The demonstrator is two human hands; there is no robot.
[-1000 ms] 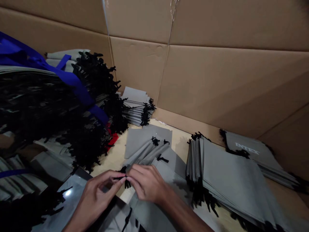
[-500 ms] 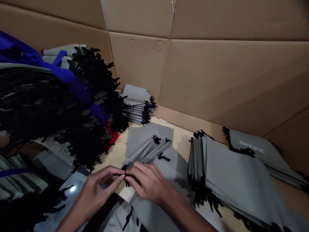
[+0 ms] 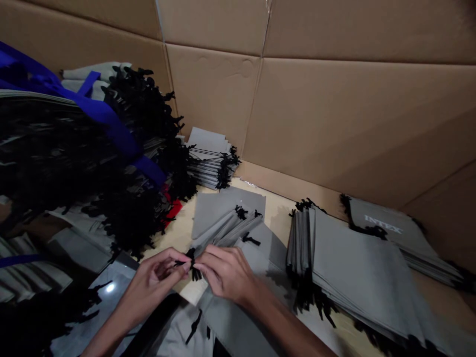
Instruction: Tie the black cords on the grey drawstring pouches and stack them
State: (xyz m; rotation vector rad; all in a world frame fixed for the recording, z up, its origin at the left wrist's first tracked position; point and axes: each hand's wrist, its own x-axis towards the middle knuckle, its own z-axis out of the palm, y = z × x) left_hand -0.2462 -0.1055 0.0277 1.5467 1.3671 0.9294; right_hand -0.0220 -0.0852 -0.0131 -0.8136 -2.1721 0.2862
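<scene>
My left hand (image 3: 150, 282) and my right hand (image 3: 225, 272) meet low in the middle of the view. Both pinch the black drawstring cord (image 3: 191, 263) of a grey fabric pouch (image 3: 238, 297) that lies under my right hand. Just beyond my fingers a small fanned bunch of grey pouches (image 3: 228, 230) with black cord knots rests on the pale table (image 3: 275, 213).
A tall heap of grey pouches with black cords (image 3: 92, 163), bound by a blue strap (image 3: 111, 126), fills the left. A small stack (image 3: 210, 158) sits at the back. Two larger grey stacks (image 3: 353, 277) lie right, one printed INTEX (image 3: 383, 225). Cardboard walls (image 3: 334, 109) close the back.
Both hands have shifted slightly up and stayed pinched together on the cord. The view has tilted a little; the stacks have not moved.
</scene>
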